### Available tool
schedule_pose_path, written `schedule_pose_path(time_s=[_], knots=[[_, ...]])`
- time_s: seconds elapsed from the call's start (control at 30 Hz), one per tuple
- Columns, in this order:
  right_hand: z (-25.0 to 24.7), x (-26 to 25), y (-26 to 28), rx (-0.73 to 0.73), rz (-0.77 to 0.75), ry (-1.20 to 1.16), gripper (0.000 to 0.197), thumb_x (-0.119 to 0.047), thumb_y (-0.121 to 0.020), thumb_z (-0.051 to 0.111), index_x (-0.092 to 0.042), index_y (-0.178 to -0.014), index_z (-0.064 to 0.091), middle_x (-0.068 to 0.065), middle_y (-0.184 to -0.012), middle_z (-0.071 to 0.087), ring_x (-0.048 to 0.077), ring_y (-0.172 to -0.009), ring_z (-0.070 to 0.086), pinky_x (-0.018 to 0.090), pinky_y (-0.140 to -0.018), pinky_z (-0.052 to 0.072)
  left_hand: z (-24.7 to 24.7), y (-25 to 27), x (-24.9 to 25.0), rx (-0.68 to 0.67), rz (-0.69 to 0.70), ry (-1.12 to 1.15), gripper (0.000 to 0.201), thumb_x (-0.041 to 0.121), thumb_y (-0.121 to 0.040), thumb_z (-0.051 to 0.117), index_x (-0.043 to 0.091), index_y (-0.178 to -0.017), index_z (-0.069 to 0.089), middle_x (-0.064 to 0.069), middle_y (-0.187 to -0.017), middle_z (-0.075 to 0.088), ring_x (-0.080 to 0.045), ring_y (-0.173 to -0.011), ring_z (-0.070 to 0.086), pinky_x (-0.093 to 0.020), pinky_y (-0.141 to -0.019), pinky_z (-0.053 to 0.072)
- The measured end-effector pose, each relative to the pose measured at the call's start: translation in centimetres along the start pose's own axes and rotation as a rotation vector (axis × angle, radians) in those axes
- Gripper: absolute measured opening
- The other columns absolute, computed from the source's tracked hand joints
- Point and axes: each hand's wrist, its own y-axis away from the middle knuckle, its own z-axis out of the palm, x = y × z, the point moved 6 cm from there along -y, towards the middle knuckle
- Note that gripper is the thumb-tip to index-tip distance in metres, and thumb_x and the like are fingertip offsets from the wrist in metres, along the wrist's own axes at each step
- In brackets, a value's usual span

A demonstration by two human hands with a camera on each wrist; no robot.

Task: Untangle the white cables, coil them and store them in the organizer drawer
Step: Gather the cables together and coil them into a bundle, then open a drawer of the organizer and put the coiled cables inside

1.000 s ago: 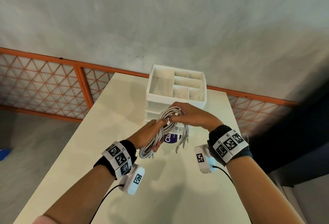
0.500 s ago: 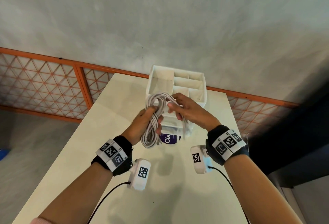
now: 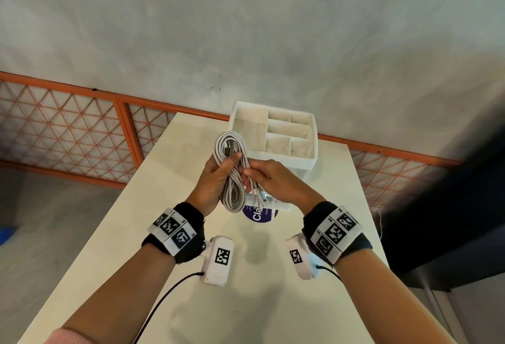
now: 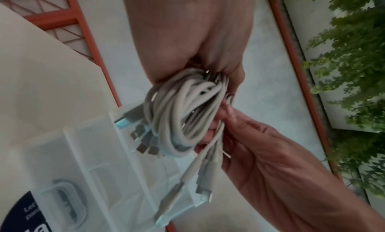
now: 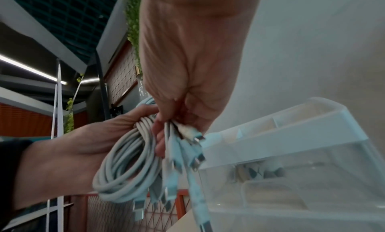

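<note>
While the left hand (image 3: pixel 211 179) grips the coiled white cables (image 3: pixel 232 171), the right hand (image 3: pixel 269 179) pinches their loose ends.

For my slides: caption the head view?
Left hand grips coiled white cables; right hand pinches their ends before the organizer.

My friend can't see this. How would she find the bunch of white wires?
Start at the pale table with the white organizer at its far end. Just in front of the organizer, two hands meet in the air: the left hand grips the coil, the right hand pinches its loose ends. It is the only looped, stringy thing there.
</note>
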Motion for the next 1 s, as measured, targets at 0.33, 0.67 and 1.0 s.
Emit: schedule_pose_path(time_s=[0.33, 0.67, 1.0], knots=[[-1.4, 0.1, -0.6, 0.159, 0.074, 0.116, 0.015, -0.013, -0.086, 0.067, -0.001, -0.092, 0.073, 0.018, -0.086, 0.071, 0.022, -0.074, 0.066, 0.027, -0.071, 0.051, 1.0, 0.3, -1.1, -0.099, -0.139, 0.158, 0.038, 0.023, -0.098, 0.046, -0.006, -0.120, 0.054, -0.013, -0.096, 0.067, -0.017, -0.082, 0.067, -0.025, -0.071, 0.055], [-0.2, 0.3, -0.5, -0.101, 0.202, -0.067, 0.024, -0.004, -0.095, 0.047, -0.002, -0.109, 0.066, 0.015, -0.107, 0.071, 0.026, -0.103, 0.067, 0.040, -0.102, 0.048, 0.8, 0.4, -1.3, -0.169, -0.130, -0.034, 0.052, 0.042, -0.099, 0.035, -0.001, -0.118, 0.058, -0.011, -0.101, 0.068, -0.017, -0.093, 0.067, -0.025, -0.079, 0.052], [1.7, 0.3, 0.3, -0.141, 0.240, -0.138, 0.071, -0.052, -0.075, 0.071, -0.017, -0.131, 0.047, 0.000, -0.123, 0.062, 0.014, -0.112, 0.061, 0.034, -0.099, 0.049, 1.3, 0.5, -1.6, -0.199, -0.086, 0.129, 0.045, 0.040, -0.090, 0.041, 0.006, -0.114, 0.057, -0.013, -0.101, 0.067, -0.022, -0.096, 0.067, -0.027, -0.081, 0.055]])
